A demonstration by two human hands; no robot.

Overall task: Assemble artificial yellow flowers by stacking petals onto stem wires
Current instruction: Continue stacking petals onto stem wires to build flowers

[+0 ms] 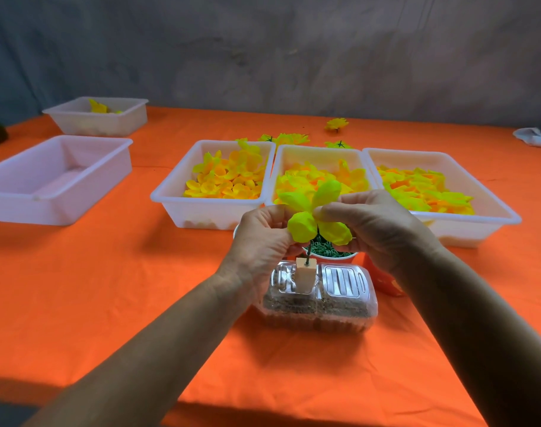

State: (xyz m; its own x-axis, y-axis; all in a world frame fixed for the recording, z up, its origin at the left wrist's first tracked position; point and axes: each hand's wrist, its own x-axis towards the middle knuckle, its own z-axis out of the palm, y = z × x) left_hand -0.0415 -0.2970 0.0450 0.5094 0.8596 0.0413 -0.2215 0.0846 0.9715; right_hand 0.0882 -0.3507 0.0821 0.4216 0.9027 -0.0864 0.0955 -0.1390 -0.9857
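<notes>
- Orange cloth (pixel 139 303) covers the whole table, and nearest the person sits a clear plastic box (pixel 317 303) with a small pale block (pixel 306 274) standing on its lid.
- From that block a dark stem wire (pixel 308 257) rises upright; the block looks meant to keep it steady, so any push should go straight down along the wire rather than sideways.
- Just above, a yellow petal layer (pixel 315 215) sits over the wire's top. The left hand (pixel 263 238) pinches it from the left with curled fingers, and the right hand (pixel 370 223) pinches it from the right, thumb near the middle.
- To do this well, I judge the centre hole should be found first, then the layer eased down evenly with both hands so the lobes stay spread.
- Behind the hands stands a cup of green pieces (pixel 327 248), mostly hidden.
- Farther back, three white trays (pixel 272 167) hold loose yellow petals, ready for the next layers.
- Beyond them, finished flowers (pixel 286 138) lie on the cloth.
</notes>
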